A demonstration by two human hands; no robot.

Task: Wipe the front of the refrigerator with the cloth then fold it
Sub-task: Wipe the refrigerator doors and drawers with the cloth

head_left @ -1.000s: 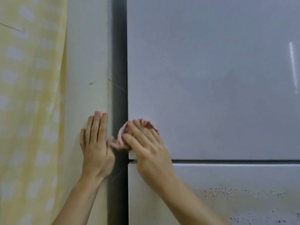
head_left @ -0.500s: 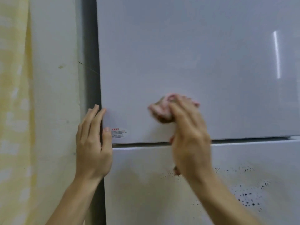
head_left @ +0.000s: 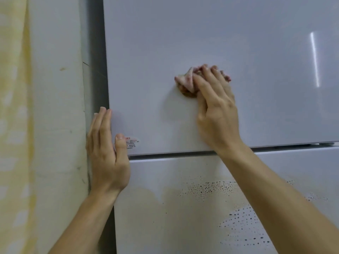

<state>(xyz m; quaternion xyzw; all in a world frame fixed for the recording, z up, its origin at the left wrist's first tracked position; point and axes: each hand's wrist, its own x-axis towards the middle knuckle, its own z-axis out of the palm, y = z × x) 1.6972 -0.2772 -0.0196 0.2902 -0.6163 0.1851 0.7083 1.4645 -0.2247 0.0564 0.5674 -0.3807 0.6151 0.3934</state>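
- Pink and crumpled, the cloth (head_left: 185, 82) sits bunched against the upper door (head_left: 201, 33) of the white refrigerator, near the middle of the panel and above the seam between the doors.
- The right hand (head_left: 216, 110) covers it, fingers bent over the wad and thumb tucked under, gripping it and pressing it to the door; a corner of cloth pokes out to the left of the fingers.
- The left hand (head_left: 106, 153) lies flat at the door's left edge, fingers straight and together, holding nothing, with the thumb just beside a small red-printed sticker (head_left: 132, 143).
- The lower door (head_left: 156, 226) carries a yellowish stain and scattered dark specks (head_left: 211, 187).
- Left of the refrigerator are a cream wall (head_left: 58, 107) and a yellow checked curtain (head_left: 12, 125).
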